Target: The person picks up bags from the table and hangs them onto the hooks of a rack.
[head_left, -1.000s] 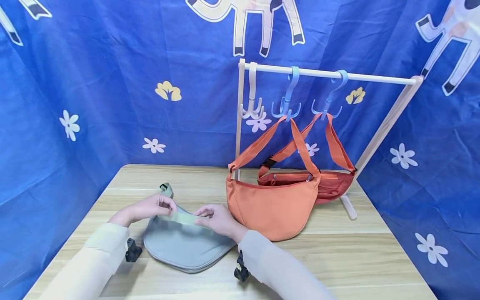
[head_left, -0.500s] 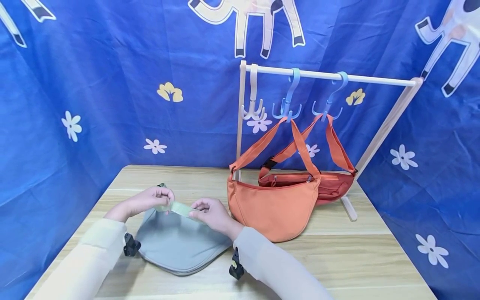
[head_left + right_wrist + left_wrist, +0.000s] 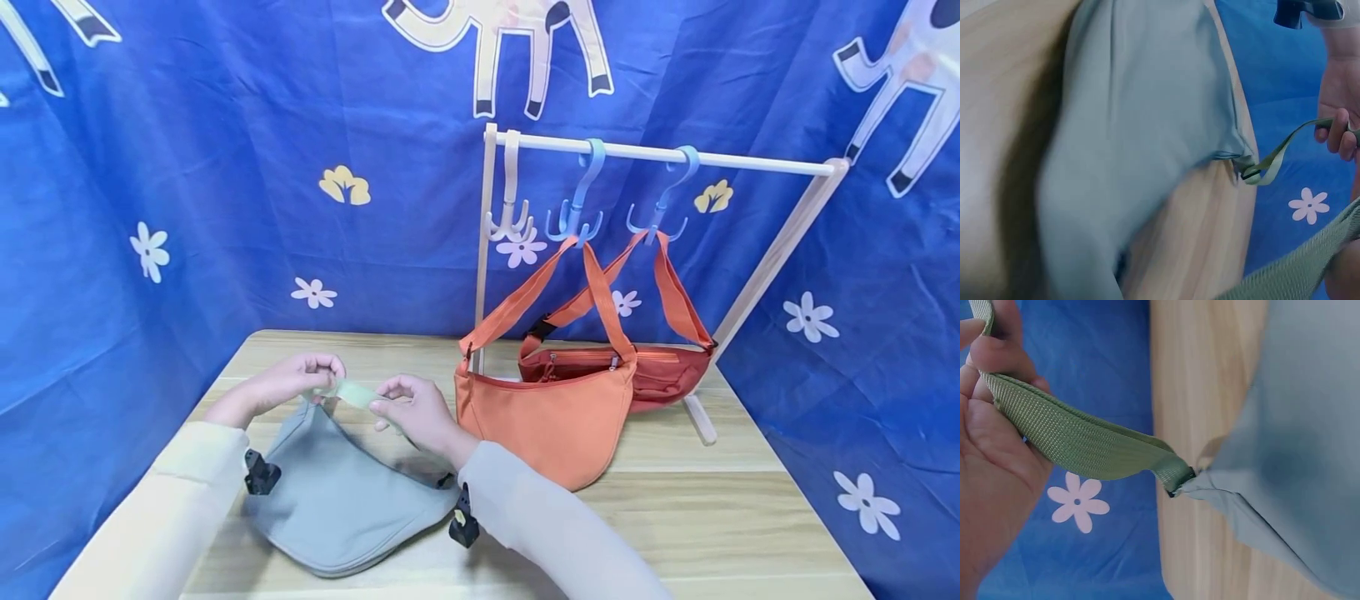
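Note:
A grey-blue shoulder bag (image 3: 337,500) stands partly on the table, its upper left corner drawn up by its pale green strap (image 3: 356,393). My left hand (image 3: 288,385) pinches the strap near that corner. Farther along the same strap, my right hand (image 3: 422,418) grips it between thumb and fingers. In the left wrist view, the webbing strap (image 3: 1079,434) runs doubled from the left hand (image 3: 997,444) to a dark buckle (image 3: 1179,482) at the bag's corner. The right wrist view shows the bag body (image 3: 1141,119) and the left hand (image 3: 1341,106) across from it.
To the right, an orange bag (image 3: 543,421) hangs by its strap from a blue hook (image 3: 576,208). Behind it a red bag (image 3: 656,375) hangs from another blue hook (image 3: 660,200). A white hook (image 3: 511,200) hangs at the left of the white rail (image 3: 637,152).
Both hands have risen and shifted slightly left with the strap. The grey-blue bag has tilted and slid left toward me, showing its curved top edge and right end.

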{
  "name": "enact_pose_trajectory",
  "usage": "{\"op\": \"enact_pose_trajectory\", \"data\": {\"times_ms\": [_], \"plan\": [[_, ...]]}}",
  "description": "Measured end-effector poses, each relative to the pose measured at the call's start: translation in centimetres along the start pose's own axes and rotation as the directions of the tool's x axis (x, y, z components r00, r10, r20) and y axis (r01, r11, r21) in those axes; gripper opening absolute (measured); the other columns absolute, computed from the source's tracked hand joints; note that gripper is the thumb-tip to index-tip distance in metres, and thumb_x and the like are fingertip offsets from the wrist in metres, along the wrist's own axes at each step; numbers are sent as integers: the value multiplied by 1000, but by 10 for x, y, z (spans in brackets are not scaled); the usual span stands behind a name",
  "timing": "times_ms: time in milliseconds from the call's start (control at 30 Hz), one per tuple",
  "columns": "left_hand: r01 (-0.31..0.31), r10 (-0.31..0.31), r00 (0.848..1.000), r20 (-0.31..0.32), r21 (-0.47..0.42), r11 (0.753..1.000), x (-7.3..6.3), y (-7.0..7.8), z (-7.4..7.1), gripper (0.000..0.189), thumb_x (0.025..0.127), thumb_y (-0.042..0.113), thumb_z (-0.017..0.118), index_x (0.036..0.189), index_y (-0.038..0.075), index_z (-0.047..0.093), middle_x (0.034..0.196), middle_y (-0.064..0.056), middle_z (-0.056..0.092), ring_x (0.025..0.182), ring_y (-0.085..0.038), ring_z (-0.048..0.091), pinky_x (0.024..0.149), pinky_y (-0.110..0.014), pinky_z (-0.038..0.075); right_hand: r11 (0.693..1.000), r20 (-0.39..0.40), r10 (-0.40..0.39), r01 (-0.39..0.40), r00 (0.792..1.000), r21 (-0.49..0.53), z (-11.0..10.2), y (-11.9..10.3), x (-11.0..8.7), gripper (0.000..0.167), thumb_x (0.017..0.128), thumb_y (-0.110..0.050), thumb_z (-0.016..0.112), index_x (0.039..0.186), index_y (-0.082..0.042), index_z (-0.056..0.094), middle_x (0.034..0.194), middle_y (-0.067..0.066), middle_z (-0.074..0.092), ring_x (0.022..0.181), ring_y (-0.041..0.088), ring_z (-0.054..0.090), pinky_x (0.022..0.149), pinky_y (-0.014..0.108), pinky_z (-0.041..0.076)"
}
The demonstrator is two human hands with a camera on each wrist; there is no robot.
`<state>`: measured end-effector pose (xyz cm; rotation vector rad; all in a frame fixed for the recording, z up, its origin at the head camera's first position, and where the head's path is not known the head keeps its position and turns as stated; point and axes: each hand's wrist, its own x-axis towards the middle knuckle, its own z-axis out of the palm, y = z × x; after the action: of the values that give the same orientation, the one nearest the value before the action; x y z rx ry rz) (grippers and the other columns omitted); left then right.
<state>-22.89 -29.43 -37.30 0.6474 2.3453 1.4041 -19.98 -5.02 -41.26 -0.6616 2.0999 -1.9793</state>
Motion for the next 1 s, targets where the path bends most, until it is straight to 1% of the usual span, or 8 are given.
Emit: {"op": "enact_pose_trajectory", "data": {"times_ms": [100,233,333,500,633,833,933,1000], "plan": [[-8,8,1000,-23,4,1000,-1,4,-4,10,91,3,49,95,-1,57,74,0,58,62,-14,52,60,-31,46,1000,-25,24,-24,999,0,2,-6,1,10,87,-19,71,96,-17,67,90,-6,66,63,18,68,45,22,39],[-31,31,999,-36,2,1000,-2,7,-9,10,91,2,49,95,-1,58,71,2,59,58,-12,50,56,-28,44,999,-37,42,-43,998,-20,4,-13,4,11,87,-20,72,97,-18,67,90,-8,65,61,18,68,53,35,51],[-50,50,998,-27,-18,999,-4,7,-14,11,92,0,48,95,0,58,69,2,59,56,-11,49,54,-28,43,999,-37,32,-33,999,-20,3,-20,6,12,87,-19,72,97,-15,68,88,-7,65,60,17,67,56,40,53],[-95,95,995,3,-71,993,-6,10,-20,12,94,0,47,95,2,58,71,2,59,57,-11,53,55,-30,46,999,-34,12,-13,999,-33,0,-30,8,12,86,-18,72,96,-13,68,87,-6,65,59,16,67,52,30,50],[-135,140,990,32,-125,983,-4,13,-24,15,94,-2,47,95,6,61,73,2,61,58,-9,54,55,-29,47,999,-35,8,-10,999,-53,-4,-36,9,11,86,-19,72,96,-14,68,87,-6,65,60,15,67,51,28,48],[-156,200,971,130,-286,945,-3,16,-31,24,96,-6,44,100,8,62,78,1,63,64,-7,55,58,-25,47,998,-41,-3,1,999,-70,-6,-44,11,11,85,-18,73,95,-14,69,86,-7,67,59,16,67,49,25,48],[-161,218,964,149,-324,932,-2,18,-34,25,96,-7,43,100,9,62,80,1,63,65,-7,56,58,-24,48,996,-37,-15,12,999,-88,-8,-50,12,11,85,-18,74,95,-15,69,88,-8,66,58,16,67,48,24,48],[-167,226,962,153,-327,930,-2,21,-36,26,96,-7,43,101,10,63,81,2,64,65,-7,55,58,-24,48,995,-31,-23,20,999,-93,-10,-54,13,11,85,-18,74,95,-15,69,89,-7,65,58,17,67,47,24,48]]}}
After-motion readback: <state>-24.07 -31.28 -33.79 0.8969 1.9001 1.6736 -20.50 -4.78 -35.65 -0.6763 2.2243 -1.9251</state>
